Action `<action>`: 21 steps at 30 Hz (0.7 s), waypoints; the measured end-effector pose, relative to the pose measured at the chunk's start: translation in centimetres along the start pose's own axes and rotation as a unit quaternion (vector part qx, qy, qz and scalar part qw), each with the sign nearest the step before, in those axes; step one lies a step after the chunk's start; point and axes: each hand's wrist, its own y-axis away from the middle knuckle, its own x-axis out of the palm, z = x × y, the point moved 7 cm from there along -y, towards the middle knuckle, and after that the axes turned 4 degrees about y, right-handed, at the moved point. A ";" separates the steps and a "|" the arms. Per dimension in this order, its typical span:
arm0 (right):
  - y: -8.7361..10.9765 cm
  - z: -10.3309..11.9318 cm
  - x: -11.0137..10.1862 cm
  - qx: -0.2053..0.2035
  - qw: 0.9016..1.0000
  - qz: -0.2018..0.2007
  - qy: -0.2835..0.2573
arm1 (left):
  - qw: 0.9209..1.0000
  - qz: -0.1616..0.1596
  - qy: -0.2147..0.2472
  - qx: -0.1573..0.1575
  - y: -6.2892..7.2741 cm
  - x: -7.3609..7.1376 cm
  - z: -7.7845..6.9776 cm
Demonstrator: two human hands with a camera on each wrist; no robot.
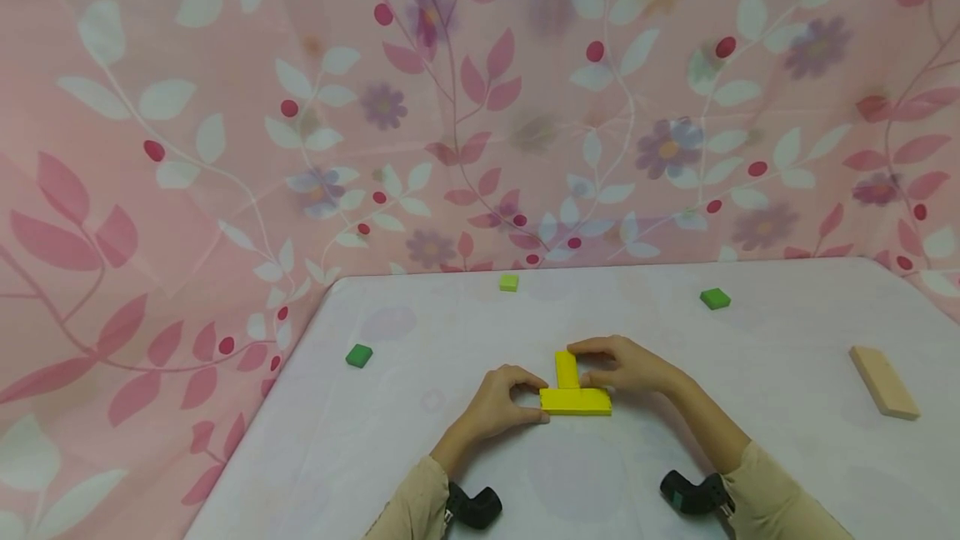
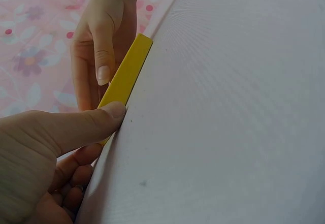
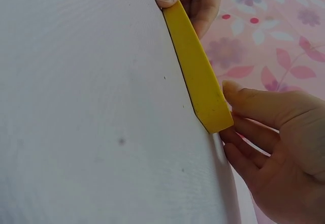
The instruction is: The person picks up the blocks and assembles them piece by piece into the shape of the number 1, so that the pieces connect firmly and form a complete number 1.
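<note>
Two flat yellow blocks lie on the table in an upside-down T in the head view. The long yellow block [image 1: 576,402] runs sideways, and the shorter yellow block [image 1: 567,370] meets its far edge near the middle. My left hand [image 1: 498,401] pinches the left end of the long block, thumb on the near side and fingers on the far side. At the shorter block, my right hand [image 1: 628,365] has its fingertips on the far end and its thumb by the right side. In both wrist views the long block [image 2: 124,76] hides the shorter one.
A dark green block [image 1: 359,356] lies at the left, a light green block [image 1: 509,282] at the far edge, and another green block [image 1: 716,298] at the far right. A plain wooden plank [image 1: 885,382] lies on the right of the white-covered table [image 1: 420,473]. Floral cloth [image 1: 480,107] hangs behind.
</note>
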 end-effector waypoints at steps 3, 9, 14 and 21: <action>0.0 -0.2 -0.2 0.011 1.000 -0.005 0.000 | 1.000 0.000 -0.002 0.001 -0.1 0.0 0.0; 0.2 -0.2 -1.1 0.004 1.000 -0.021 -0.009 | 1.000 -0.001 0.000 -0.002 0.0 0.0 0.1; 0.6 0.0 -1.8 0.000 0.999 -0.035 -0.019 | 1.000 0.000 0.001 -0.002 0.1 0.0 0.2; 2.0 -0.2 -3.5 -0.001 0.998 -0.064 -0.020 | 1.000 -0.003 0.003 0.002 0.0 0.1 0.1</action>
